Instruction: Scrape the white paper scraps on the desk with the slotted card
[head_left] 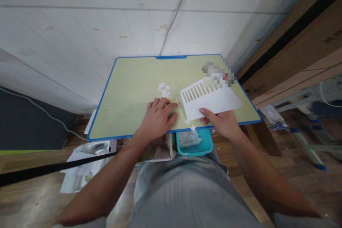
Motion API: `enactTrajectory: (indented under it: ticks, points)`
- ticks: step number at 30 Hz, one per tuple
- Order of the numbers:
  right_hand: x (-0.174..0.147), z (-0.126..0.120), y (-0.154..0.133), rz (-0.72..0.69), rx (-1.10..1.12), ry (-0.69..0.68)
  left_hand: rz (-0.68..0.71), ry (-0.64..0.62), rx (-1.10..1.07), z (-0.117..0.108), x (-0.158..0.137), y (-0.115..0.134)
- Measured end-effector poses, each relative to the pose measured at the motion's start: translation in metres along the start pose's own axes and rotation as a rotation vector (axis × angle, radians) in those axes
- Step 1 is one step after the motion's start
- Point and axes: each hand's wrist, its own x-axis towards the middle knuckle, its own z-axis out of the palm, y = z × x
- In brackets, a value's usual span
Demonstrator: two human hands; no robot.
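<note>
A white sheet with a row of slots cut along its far side (205, 104) is pinched at its near edge by my right hand (226, 123), the thumb on top and the fingers underneath. To the left, my left hand (160, 115) rests on the pale green tabletop (128, 89), its thumb and forefinger apart with nothing between them. Small white paper scraps (166, 92) lie just beyond its fingertips. Another small white scrap (193, 128) is at the blue-rimmed near edge, between the two hands.
Below the near edge sits a turquoise basket (208, 146) holding crumpled pale material. A pixelated patch hides whatever lies at the table's far right. White wall panels (144, 28) rise behind the table, and cardboard boxes (299, 42) stand on the right. Papers (80, 164) lie low on the left.
</note>
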Motion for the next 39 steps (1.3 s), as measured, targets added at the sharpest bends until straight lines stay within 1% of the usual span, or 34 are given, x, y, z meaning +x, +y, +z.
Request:
enactTrajectory:
  ticks: [4,11,15,17,21,24,27,29,32,34,36,38,39]
  points:
    - [-0.012,-0.017,0.002,-0.005,0.016,-0.058,0.0,0.015,-0.015,0.0,-0.001,0.0]
    - [-0.017,-0.022,0.008,0.003,0.098,-0.051,0.013,0.027,-0.036,0.002,-0.003,-0.001]
    - [-0.016,-0.025,0.006,0.015,0.108,-0.1,0.007,0.025,-0.04,0.002,-0.003,0.0]
    - [-0.014,-0.024,0.005,0.022,0.137,-0.076,0.002,0.026,-0.035,0.002,-0.002,0.001]
    - [-0.008,-0.018,0.005,0.01,0.134,0.057,-0.036,0.032,-0.028,0.0,-0.002,0.002]
    - [-0.006,-0.012,0.007,0.021,0.129,0.06,-0.051,0.035,-0.025,-0.001,-0.003,0.002]
    - [0.007,-0.004,0.008,0.02,0.141,0.12,-0.038,0.03,-0.037,0.0,-0.003,0.002]
    - [0.024,0.004,0.006,-0.004,0.152,0.178,-0.037,0.03,-0.039,0.0,-0.003,0.002]
    - [0.055,0.02,0.003,-0.016,0.198,0.206,-0.049,0.024,-0.032,0.0,-0.004,-0.002]
    - [0.072,0.028,0.004,-0.012,0.198,0.199,-0.066,0.025,-0.021,-0.002,-0.007,-0.011]
    - [0.08,0.031,0.006,0.008,0.174,0.178,-0.111,0.05,0.022,-0.005,-0.013,-0.022]
    - [0.082,0.031,0.01,0.036,0.146,0.155,-0.195,0.086,0.095,-0.008,-0.023,-0.034]
    - [0.081,0.029,0.012,0.046,0.134,0.144,-0.236,0.085,0.122,-0.009,-0.027,-0.038]
